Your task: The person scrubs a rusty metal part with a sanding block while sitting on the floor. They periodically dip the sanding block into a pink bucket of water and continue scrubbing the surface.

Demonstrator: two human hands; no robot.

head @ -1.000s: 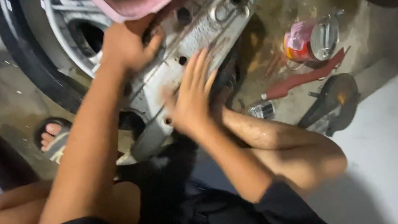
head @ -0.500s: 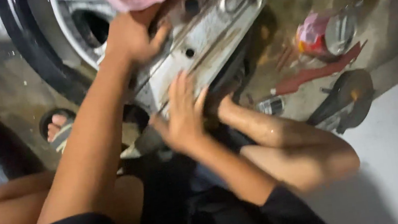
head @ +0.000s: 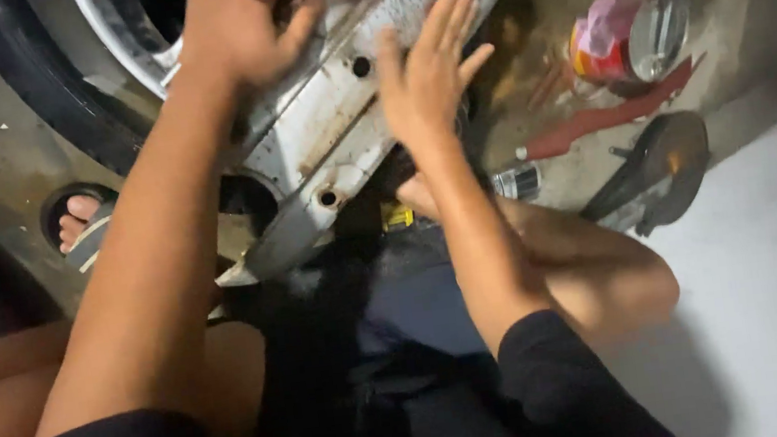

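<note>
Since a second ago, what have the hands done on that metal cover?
The right hand slid up the metal cover, palm flat, fingers spread. The left hand kept its grip on the cover's upper edge. The cover, the wheel behind it and the red tool on the floor stayed put.

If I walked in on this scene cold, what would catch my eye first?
Most striking are the two bare hands pressed on a worn, pale metal casing at top centre: the left hand grips its upper edge, the right hand lies flat with fingers spread. Behind it to the left stands a wheel with a black tyre, and on the dirty floor to the right lie a red and pink can and a red-handled tool.
</note>
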